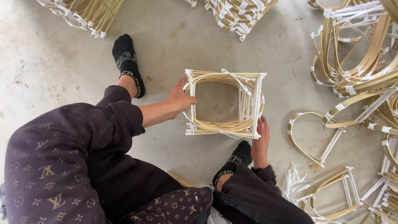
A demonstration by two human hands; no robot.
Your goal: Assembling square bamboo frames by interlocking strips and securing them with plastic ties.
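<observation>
Bamboo-strip frames (224, 103), stacked into a squarish bundle with white ties at the corners, stand on the concrete floor (54, 62) between the person's socked feet. Left hand (180, 99) grips the bundle's left edge, thumb curled inside, while right hand (260, 141) presses flat against its near right corner, fingers together. More loose frames (356, 70) lie scattered to the right.

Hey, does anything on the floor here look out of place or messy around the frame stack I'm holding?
Mostly orderly. The frame stack sits squarely between the left hand and right hand. Only the loose frames to the right stand out, lying tangled at mixed angles rather than stacked.
</observation>
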